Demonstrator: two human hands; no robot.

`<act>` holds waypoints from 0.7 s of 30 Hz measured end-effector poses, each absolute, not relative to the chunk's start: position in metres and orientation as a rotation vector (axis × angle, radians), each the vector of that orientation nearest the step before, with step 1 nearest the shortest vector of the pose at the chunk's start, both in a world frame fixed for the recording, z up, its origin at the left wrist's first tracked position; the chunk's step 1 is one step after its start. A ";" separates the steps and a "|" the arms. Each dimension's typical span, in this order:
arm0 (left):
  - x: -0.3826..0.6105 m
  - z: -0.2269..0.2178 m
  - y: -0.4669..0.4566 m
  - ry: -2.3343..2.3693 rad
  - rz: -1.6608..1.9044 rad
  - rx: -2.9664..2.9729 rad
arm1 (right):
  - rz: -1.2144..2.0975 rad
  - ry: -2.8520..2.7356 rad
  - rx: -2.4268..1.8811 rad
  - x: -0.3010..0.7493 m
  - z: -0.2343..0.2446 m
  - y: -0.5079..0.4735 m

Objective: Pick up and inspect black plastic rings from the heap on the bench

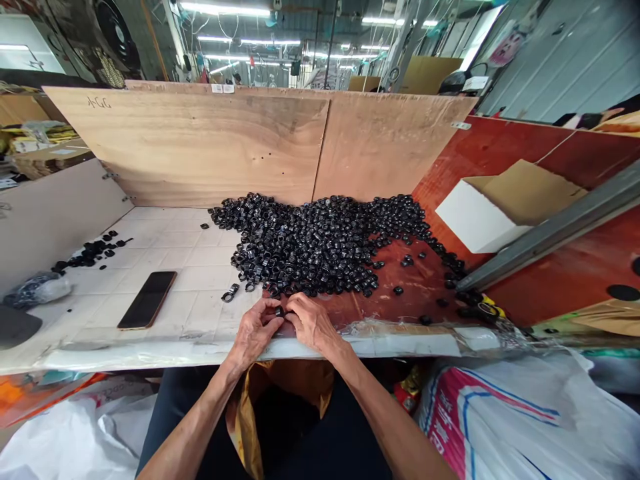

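Note:
Between my two hands, near the table's front edge, is a small black ring-like part (279, 311). My left hand (257, 328) pinches it between thumb and fingers. Close against it on the right, my right hand (311, 323) has its fingers drawn together by the same part; whether they grip it or another piece is hidden. Just beyond my fingertips spreads a large heap of black ring-like parts (310, 247). A few loose rings (231, 293) lie left of the heap. Below my hands, at my lap, hangs an open yellow-brown bag (245, 427), dark inside.
A phone (147, 300) lies on the white left side of the table. Farther left are scattered black pieces (93, 253) and a plastic bag (37, 290). Wooden boards (225, 147) wall the back. An open carton (480, 213) and a metal bar (550, 227) stand right.

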State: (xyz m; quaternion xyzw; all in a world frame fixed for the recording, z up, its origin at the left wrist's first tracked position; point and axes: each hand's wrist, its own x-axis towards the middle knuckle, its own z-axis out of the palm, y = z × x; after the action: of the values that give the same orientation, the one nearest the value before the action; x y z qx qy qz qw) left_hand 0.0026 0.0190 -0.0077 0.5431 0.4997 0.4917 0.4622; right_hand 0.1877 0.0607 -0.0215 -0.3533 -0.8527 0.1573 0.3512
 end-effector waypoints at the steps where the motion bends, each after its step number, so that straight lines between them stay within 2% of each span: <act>1: 0.002 -0.006 0.019 1.166 1.228 1.278 | 0.398 -2.208 -0.911 0.187 -0.022 0.062; 6: -0.001 0.000 0.018 0.998 1.264 1.075 | 0.523 -2.197 -0.887 0.189 -0.018 0.062; 14: -0.003 0.003 0.017 0.998 1.336 1.041 | 1.128 -1.565 -0.895 0.193 -0.011 0.058; 18: -0.003 0.005 0.016 1.007 1.402 1.100 | 1.279 -1.408 -0.961 0.188 -0.011 0.052; 21: -0.003 0.005 0.015 1.066 1.426 1.143 | 1.274 -1.404 -1.015 0.183 -0.009 0.048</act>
State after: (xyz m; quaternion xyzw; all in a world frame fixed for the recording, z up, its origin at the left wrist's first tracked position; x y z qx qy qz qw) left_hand -0.0030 0.0152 0.0048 0.4707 0.4388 0.5874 0.4907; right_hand 0.1829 0.0484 -0.0093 -0.4153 -0.5743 0.5211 0.4756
